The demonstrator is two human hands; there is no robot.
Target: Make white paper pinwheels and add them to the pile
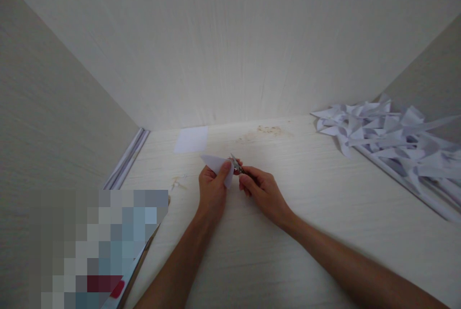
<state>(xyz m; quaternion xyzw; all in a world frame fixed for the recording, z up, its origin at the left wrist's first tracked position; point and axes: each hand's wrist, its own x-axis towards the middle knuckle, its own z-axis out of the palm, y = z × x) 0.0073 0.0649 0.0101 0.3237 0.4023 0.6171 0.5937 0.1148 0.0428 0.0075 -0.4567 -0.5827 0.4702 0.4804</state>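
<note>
In the middle of the head view, my left hand [212, 189] pinches a folded piece of white paper [215, 162] between thumb and fingers. The paper comes to a point on the left. My right hand [261, 186] is closed round a small pair of scissors [237, 165], whose blades point up and left at the paper's right edge. Whether the blades touch the paper I cannot tell. A flat white paper square [192, 139] lies behind my left hand, near the back wall.
Folded white paper pinwheel shapes [382, 131] are heaped at the right, over long paper rolls [392, 174]. More paper rolls [127, 157] lean along the left wall. Small scraps [178, 183] lie left of my hands, brown crumbs [269, 130] near the back wall. The lower left is pixelated.
</note>
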